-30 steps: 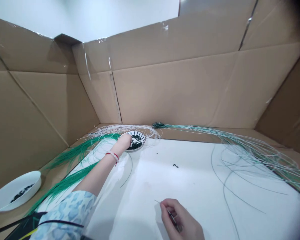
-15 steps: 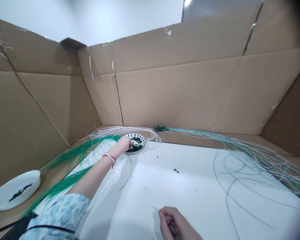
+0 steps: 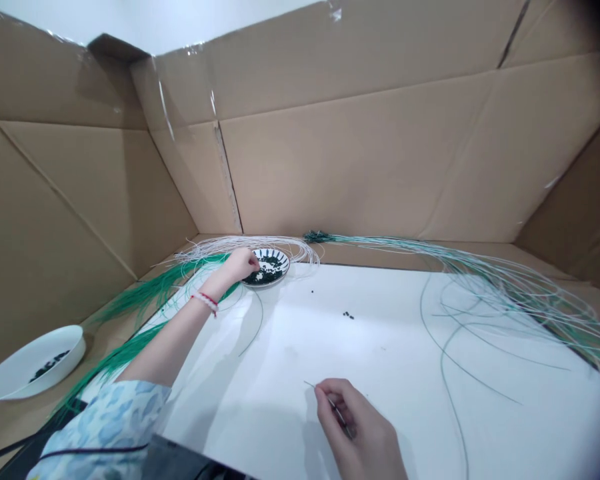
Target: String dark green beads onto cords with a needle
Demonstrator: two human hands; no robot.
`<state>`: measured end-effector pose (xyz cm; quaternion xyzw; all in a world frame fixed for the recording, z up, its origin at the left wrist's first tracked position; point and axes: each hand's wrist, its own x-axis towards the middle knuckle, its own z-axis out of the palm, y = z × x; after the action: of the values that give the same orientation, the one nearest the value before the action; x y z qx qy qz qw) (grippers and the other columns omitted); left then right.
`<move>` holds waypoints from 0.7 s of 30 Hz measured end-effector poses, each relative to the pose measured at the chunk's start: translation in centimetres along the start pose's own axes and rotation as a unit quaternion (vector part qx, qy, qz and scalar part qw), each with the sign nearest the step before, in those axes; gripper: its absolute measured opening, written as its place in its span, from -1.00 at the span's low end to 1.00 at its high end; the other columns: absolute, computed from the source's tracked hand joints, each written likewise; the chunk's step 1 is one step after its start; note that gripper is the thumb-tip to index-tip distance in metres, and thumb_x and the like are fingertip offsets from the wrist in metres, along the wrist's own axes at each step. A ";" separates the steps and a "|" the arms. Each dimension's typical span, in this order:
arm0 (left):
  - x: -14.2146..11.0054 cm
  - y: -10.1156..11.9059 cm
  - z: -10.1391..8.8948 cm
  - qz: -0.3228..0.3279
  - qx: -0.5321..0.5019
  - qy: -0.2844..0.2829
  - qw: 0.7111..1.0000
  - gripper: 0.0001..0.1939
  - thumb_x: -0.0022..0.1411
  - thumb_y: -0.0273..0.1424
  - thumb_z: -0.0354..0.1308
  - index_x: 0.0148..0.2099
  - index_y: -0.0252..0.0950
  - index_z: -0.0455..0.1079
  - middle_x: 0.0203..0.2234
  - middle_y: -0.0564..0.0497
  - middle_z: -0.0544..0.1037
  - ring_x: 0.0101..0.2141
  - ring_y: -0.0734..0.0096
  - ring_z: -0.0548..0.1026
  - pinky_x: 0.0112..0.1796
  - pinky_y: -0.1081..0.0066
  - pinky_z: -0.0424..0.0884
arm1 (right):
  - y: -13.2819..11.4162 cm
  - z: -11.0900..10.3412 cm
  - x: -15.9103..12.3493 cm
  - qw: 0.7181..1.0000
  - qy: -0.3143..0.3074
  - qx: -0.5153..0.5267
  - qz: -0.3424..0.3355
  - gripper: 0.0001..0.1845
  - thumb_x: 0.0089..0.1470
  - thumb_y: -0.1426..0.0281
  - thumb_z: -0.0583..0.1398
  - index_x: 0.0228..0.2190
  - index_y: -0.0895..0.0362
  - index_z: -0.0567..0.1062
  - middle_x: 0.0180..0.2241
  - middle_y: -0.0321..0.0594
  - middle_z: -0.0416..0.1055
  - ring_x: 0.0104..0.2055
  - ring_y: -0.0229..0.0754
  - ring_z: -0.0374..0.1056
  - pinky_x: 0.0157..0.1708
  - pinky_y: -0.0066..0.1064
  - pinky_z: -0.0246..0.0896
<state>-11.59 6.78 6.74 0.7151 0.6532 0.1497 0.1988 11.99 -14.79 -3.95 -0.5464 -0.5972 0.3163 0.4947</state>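
My left hand (image 3: 240,264) reaches far out to a small patterned dish (image 3: 275,256) of dark beads, with its fingertips pinched at the dish's near rim; what they hold is too small to see. My right hand (image 3: 360,433) rests low on the white sheet (image 3: 380,360), its fingers closed on a thin wire (image 3: 313,387) whose tip pokes out to the left. A red and white bracelet (image 3: 205,301) circles my left wrist.
Bundles of green strands (image 3: 135,303) and pale wires (image 3: 505,287) fan across the sheet's left and right sides. A white bowl (image 3: 15,383) with dark beads sits at far left. A few loose beads (image 3: 349,315) lie mid-sheet. Cardboard walls (image 3: 360,153) enclose the space.
My left hand has drawn back slightly from the middle of the dish to its near rim. The view has tilted down. My right hand keeps its hold on the wire.
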 end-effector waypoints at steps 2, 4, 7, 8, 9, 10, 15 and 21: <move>-3.0 1.1 0.0 0.014 -0.077 -0.005 0.997 -0.77 0.36 -0.31 0.19 -0.03 -0.35 0.46 -0.14 -0.05 0.57 -0.21 0.24 0.57 -0.20 0.18 0.54 | -0.8 -0.4 0.3 0.999 0.003 0.042 0.034 -0.72 0.16 0.14 0.21 -0.46 0.04 0.51 -0.52 -0.31 0.45 -0.50 -0.20 0.35 -0.46 -0.49 0.34; -6.8 2.1 0.8 0.034 -0.161 -0.020 0.986 -0.84 0.32 -0.36 0.20 -0.16 -0.37 0.50 -0.35 0.00 0.58 -0.31 0.32 0.55 -0.22 0.25 0.50 | -1.8 -0.8 0.6 0.993 -0.007 0.094 0.070 -0.71 0.14 0.13 0.22 -0.46 0.06 0.52 -0.48 -0.27 0.48 -0.43 -0.16 0.40 -0.40 -0.45 0.41; -12.5 3.3 2.7 0.043 -0.277 -0.049 0.959 -0.80 0.24 -0.30 0.20 -0.22 -0.34 0.52 -0.50 0.06 0.53 -0.44 0.41 0.47 -0.29 0.36 0.44 | -3.6 -1.2 0.8 0.987 -0.019 0.138 0.086 -0.73 0.15 0.15 0.21 -0.45 0.06 0.53 -0.38 -0.23 0.54 -0.34 -0.14 0.47 -0.29 -0.40 0.45; -14.1 3.6 3.4 0.040 -0.308 -0.059 0.949 -0.78 0.22 -0.27 0.20 -0.22 -0.33 0.52 -0.51 0.07 0.52 -0.47 0.44 0.45 -0.33 0.39 0.41 | -4.3 -1.2 0.8 0.987 -0.013 0.138 0.082 -0.75 0.15 0.18 0.21 -0.45 0.06 0.53 -0.34 -0.23 0.56 -0.32 -0.15 0.49 -0.27 -0.41 0.44; -15.4 3.8 4.0 0.037 -0.340 -0.073 0.937 -0.77 0.21 -0.25 0.21 -0.24 -0.32 0.52 -0.53 0.09 0.50 -0.50 0.47 0.42 -0.36 0.41 0.39 | -5.1 -1.1 0.7 0.988 -0.003 0.135 0.075 -0.78 0.14 0.21 0.22 -0.45 0.05 0.53 -0.33 -0.24 0.58 -0.31 -0.15 0.51 -0.26 -0.41 0.43; -16.4 4.0 4.6 0.032 -0.389 -0.092 0.916 -0.79 0.19 -0.26 0.24 -0.27 -0.31 0.53 -0.55 0.11 0.48 -0.52 0.50 0.39 -0.38 0.44 0.36 | -5.8 -1.0 0.6 0.989 0.009 0.131 0.067 -0.80 0.13 0.23 0.22 -0.46 0.05 0.53 -0.33 -0.25 0.59 -0.31 -0.16 0.52 -0.26 -0.42 0.43; -18.8 4.3 6.7 -0.004 -0.601 -0.158 0.783 -0.82 0.14 -0.30 0.38 -0.37 -0.32 0.58 -0.58 0.12 0.46 -0.55 0.57 0.33 -0.43 0.52 0.27 | -8.2 0.1 -0.3 0.990 0.053 0.125 0.028 -0.89 0.03 0.38 0.25 -0.52 0.05 0.50 -0.41 -0.28 0.60 -0.39 -0.21 0.53 -0.32 -0.48 0.48; -19.8 4.0 7.3 -0.005 -0.655 -0.172 0.736 -0.81 0.10 -0.27 0.44 -0.37 -0.30 0.61 -0.58 0.11 0.49 -0.58 0.60 0.34 -0.48 0.55 0.23 | -9.1 0.5 -1.3 0.992 0.090 0.083 -0.026 -0.87 -0.02 0.49 0.23 -0.54 0.05 0.46 -0.48 -0.29 0.59 -0.43 -0.21 0.55 -0.40 -0.53 0.50</move>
<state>-6.62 -13.82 3.17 0.4185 0.3520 0.4136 0.7279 8.34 -17.82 3.94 -0.5141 -0.5360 0.3016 0.5978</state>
